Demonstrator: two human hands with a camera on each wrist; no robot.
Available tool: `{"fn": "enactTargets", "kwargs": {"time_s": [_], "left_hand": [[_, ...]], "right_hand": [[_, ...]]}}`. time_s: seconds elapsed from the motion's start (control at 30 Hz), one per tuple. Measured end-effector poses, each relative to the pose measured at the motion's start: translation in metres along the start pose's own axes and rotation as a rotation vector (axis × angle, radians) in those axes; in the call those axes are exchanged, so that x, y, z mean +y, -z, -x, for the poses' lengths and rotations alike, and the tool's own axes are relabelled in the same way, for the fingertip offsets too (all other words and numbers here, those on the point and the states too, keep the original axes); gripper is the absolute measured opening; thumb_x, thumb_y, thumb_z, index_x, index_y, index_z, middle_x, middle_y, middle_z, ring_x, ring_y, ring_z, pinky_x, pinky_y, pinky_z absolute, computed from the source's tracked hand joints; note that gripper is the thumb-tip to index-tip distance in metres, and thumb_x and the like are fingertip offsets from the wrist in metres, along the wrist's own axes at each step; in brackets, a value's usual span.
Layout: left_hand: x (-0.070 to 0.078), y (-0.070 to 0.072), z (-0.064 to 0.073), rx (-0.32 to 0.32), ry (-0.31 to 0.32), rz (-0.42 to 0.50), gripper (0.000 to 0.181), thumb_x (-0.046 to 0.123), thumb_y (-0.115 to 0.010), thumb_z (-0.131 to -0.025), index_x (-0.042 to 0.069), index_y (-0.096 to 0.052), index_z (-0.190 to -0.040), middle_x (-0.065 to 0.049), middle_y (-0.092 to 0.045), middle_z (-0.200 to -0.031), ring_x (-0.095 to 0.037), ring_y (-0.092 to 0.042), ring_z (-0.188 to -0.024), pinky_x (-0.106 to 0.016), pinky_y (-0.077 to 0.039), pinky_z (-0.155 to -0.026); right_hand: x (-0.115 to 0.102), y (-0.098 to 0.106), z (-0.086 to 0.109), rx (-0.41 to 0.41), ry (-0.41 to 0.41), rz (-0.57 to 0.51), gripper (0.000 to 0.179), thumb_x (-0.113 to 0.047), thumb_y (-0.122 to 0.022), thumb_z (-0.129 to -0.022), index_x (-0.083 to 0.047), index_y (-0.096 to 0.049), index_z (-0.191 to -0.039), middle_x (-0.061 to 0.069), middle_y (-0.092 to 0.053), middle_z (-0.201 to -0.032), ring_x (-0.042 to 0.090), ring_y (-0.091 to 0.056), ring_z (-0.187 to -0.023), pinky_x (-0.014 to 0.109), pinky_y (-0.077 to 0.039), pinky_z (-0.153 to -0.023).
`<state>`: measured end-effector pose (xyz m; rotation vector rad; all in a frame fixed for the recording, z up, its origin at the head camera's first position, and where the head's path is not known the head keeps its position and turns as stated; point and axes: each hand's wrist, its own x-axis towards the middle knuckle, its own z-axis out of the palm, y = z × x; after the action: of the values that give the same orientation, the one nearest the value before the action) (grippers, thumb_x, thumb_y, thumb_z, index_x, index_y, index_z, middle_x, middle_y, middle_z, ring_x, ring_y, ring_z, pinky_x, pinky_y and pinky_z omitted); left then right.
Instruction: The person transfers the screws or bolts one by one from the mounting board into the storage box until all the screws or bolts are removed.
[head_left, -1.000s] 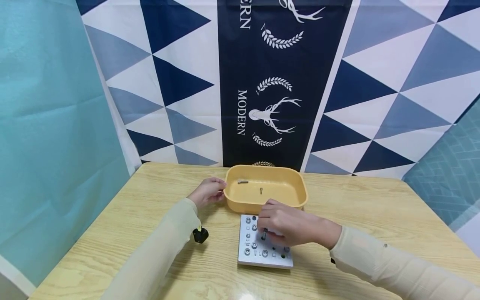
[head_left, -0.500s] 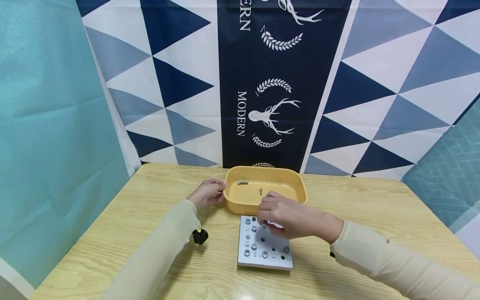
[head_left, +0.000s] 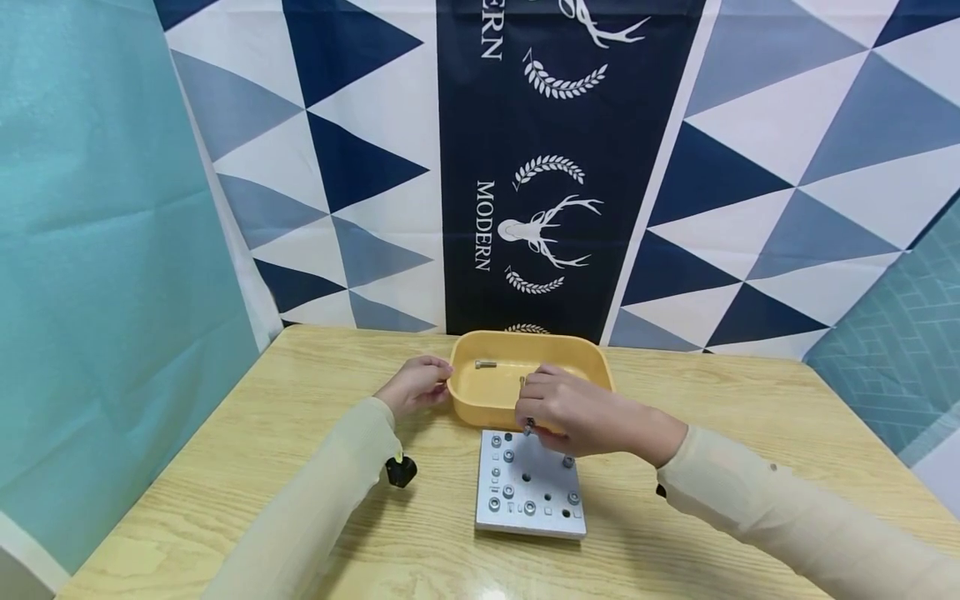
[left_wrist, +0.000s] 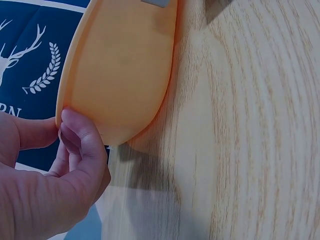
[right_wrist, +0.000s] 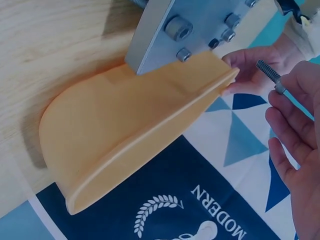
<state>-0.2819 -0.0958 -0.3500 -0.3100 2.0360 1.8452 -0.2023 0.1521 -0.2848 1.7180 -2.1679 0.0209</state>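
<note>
Patterned cloth backdrop (head_left: 487, 150), with navy and grey triangles flanking a dark panel of stag heads, hung behind a pale wood-grain table (head_left: 285, 400). Near the table's far edge, a yellow-orange oblong tray (head_left: 487, 416), open side up. Just in front of the tray, a flat silver metal plate (head_left: 547, 479), drilled with holes, several of them bare. At the tray's left end, the left hand (head_left: 416, 383), pinching the rim between thumb and fingers: a sound brace, probably best held lightly so as not to tip the tray. Over the plate's far edge, close to the tray's near rim, the right hand (head_left: 566, 417), grasping a threaded metal screw (right_wrist: 270, 75) by the head end, threads free in the air. For good handling, probably best to pinch firmly, move smoothly and clear both the rim and the socket-head screws (head_left: 508, 492) upright in the plate; likely to slip or roll if loosely held. On the tray floor, two loose pieces: a longer screw (head_left: 485, 364) lying sideways, and a shorter screw (head_left: 522, 381) partly hidden by the right hand.
</note>
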Motion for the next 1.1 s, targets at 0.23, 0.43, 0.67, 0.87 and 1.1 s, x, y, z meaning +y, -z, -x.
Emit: {"fn": "enactTargets", "kwargs": {"time_s": [0.23,0.43,0.67,0.87,1.1], "left_hand": [[0.002,0.000,0.000,-0.003,0.009,0.015,0.018,0.008,-0.050,-0.098,0.001,-0.053,-0.115,-0.008,-0.051,-0.099,-0.011,-0.050,-0.071,-0.017,-0.046,-0.058],[0.001,0.001,-0.002,-0.003,0.015,0.015,0.018,0.007,-0.050,-0.098,0.001,-0.053,-0.115,-0.007,-0.051,-0.097,-0.012,-0.051,-0.072,-0.017,-0.047,-0.059],[0.004,0.001,0.000,-0.005,0.011,0.021,0.017,0.008,-0.049,-0.098,0.002,-0.053,-0.114,-0.007,-0.051,-0.100,-0.011,-0.050,-0.074,-0.017,-0.046,-0.059],[0.004,0.002,0.000,-0.009,0.004,0.027,0.015,0.007,-0.049,-0.098,0.002,-0.053,-0.112,-0.007,-0.051,-0.098,-0.011,-0.050,-0.073,-0.016,-0.046,-0.058],[0.002,0.003,-0.001,-0.018,0.002,0.023,0.019,0.007,-0.050,-0.098,0.000,-0.053,-0.115,-0.010,-0.051,-0.101,-0.011,-0.049,-0.070,-0.016,-0.045,-0.056]], "right_hand": [[0.013,-0.003,-0.002,0.010,-0.018,-0.022,0.019,-0.004,-0.071,-0.075,-0.017,-0.062,-0.087,-0.007,-0.060,-0.078,0.011,-0.052,-0.079,0.029,-0.045,-0.079],[0.024,-0.004,-0.001,0.000,-0.050,-0.046,0.017,-0.003,-0.069,-0.074,-0.014,-0.063,-0.086,-0.006,-0.060,-0.078,0.011,-0.052,-0.080,0.031,-0.045,-0.080],[0.038,-0.004,-0.001,0.005,-0.068,-0.043,0.018,-0.003,-0.072,-0.073,-0.013,-0.064,-0.086,-0.005,-0.063,-0.079,0.012,-0.055,-0.080,0.032,-0.048,-0.080],[0.046,-0.002,-0.003,-0.028,-0.110,-0.051,0.016,-0.006,-0.072,-0.075,-0.013,-0.067,-0.089,-0.005,-0.067,-0.084,0.012,-0.058,-0.083,0.032,-0.047,-0.078],[0.058,-0.004,-0.004,-0.067,-0.157,-0.062,0.015,-0.007,-0.073,-0.077,-0.014,-0.066,-0.087,-0.005,-0.066,-0.084,0.010,-0.057,-0.082,0.031,-0.046,-0.077]]}}
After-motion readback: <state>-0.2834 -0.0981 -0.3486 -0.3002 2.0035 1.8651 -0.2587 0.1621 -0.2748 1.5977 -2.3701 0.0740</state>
